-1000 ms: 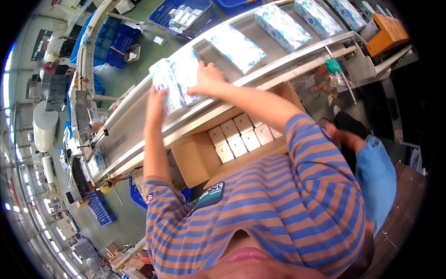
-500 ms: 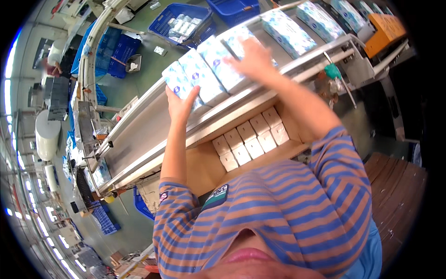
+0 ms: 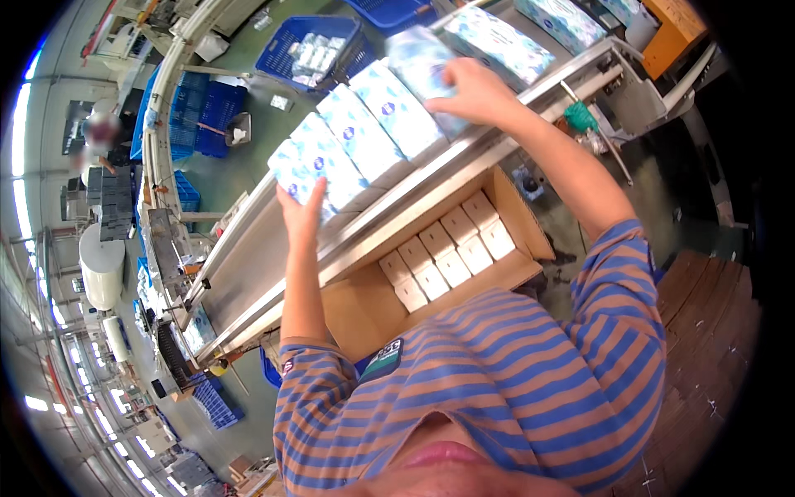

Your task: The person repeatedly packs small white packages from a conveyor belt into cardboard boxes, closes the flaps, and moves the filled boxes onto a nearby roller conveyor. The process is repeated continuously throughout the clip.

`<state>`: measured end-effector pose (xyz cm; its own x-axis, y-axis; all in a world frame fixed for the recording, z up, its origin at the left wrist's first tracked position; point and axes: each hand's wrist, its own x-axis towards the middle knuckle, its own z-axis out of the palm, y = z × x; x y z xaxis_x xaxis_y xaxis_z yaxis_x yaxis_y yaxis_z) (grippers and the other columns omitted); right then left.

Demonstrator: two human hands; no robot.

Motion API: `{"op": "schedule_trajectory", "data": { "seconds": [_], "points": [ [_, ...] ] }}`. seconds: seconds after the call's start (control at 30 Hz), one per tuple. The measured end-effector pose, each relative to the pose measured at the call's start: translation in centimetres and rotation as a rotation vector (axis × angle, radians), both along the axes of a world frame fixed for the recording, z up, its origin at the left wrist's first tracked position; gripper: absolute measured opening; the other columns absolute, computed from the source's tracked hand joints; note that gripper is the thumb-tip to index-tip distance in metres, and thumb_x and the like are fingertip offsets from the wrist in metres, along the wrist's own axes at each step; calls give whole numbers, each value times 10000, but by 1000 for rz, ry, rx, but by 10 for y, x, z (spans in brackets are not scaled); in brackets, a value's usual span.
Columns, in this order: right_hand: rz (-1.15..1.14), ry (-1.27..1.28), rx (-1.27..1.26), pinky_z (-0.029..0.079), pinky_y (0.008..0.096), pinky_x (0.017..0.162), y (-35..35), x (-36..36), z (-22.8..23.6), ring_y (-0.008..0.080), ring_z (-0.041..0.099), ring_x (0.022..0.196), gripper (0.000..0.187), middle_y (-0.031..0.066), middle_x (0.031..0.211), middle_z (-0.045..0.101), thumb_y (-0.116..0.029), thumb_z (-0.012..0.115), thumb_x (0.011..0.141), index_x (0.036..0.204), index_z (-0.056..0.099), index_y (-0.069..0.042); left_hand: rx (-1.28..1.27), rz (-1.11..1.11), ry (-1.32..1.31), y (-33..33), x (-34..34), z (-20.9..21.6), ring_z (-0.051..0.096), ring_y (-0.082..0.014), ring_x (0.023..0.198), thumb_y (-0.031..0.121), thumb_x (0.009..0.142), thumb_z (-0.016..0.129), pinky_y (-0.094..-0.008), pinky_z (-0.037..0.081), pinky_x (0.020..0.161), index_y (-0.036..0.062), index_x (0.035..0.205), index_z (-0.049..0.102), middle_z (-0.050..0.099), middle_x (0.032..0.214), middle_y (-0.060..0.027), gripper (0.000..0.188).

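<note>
A row of tissue boxes with a pale blue and white pattern (image 3: 361,135) stands side by side on a conveyor belt (image 3: 248,261). My left hand (image 3: 301,207) is at the row's left end, its thumb on the front of the end tissue box (image 3: 319,166) and its fingers partly hidden beyond it. At the other end, my right hand (image 3: 480,93) grips a tissue box (image 3: 421,60), tilted and blurred by motion, close beside the row. Below the belt, an open cardboard carton (image 3: 356,298) holds two rows of white-ended boxes (image 3: 451,267).
Further tissue boxes (image 3: 499,45) lie on the belt to the right, near an orange machine part (image 3: 675,33). A metal rail edges the belt. Blue baskets (image 3: 272,56) stand beyond it, one holding small packs. Brown flattened cardboard (image 3: 704,331) lies at lower right.
The row of boxes and my left hand have shifted left and toward me. My right hand has gone from blurred, spread fingers over the row to gripping a box at its right end.
</note>
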<state>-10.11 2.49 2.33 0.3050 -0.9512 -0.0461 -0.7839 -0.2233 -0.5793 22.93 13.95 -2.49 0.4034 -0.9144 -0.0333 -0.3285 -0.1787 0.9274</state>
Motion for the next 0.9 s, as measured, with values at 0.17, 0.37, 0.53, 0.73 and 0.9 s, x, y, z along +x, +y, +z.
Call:
{"op": "schedule_trajectory", "data": {
  "seconds": [0.17,0.37,0.53,0.73,0.9],
  "points": [
    [21,-136,181,353,417,1008,-17,42,-26,389,359,1259,1066,301,1338,353,-533,711,629,1393,196,2,68,-41,284,-5,20,2,488,-215,1100,233,752,719,-332,368,947,-18,1307,344,497,1221,-122,715],
    [93,-275,-80,435,408,930,9,49,16,405,495,1125,1175,286,1263,450,-585,746,548,1414,170,-39,-141,12,155,31,38,39,483,-219,1098,255,770,695,-328,349,954,-21,1341,318,484,1242,-142,737],
    [292,-139,-99,467,391,871,110,7,108,319,586,1036,972,231,1117,577,-467,715,660,1401,250,-45,-127,-8,-166,147,0,125,382,-286,1218,294,731,712,-359,309,1005,-25,1416,124,366,1333,-216,957],
    [645,520,794,438,394,896,150,3,24,381,546,1050,832,261,1195,522,-630,485,777,1359,360,-48,896,-669,-1,180,-15,61,308,-327,1296,467,791,600,-365,264,1050,-110,1367,209,308,1385,-267,904],
    [1029,700,733,399,396,939,143,26,-164,333,523,1100,530,162,1251,518,-452,396,883,1191,560,-54,1252,-823,-98,144,-58,-76,584,-300,1019,433,884,424,-351,437,888,-20,1090,604,613,1092,-188,529]
  ]
}}
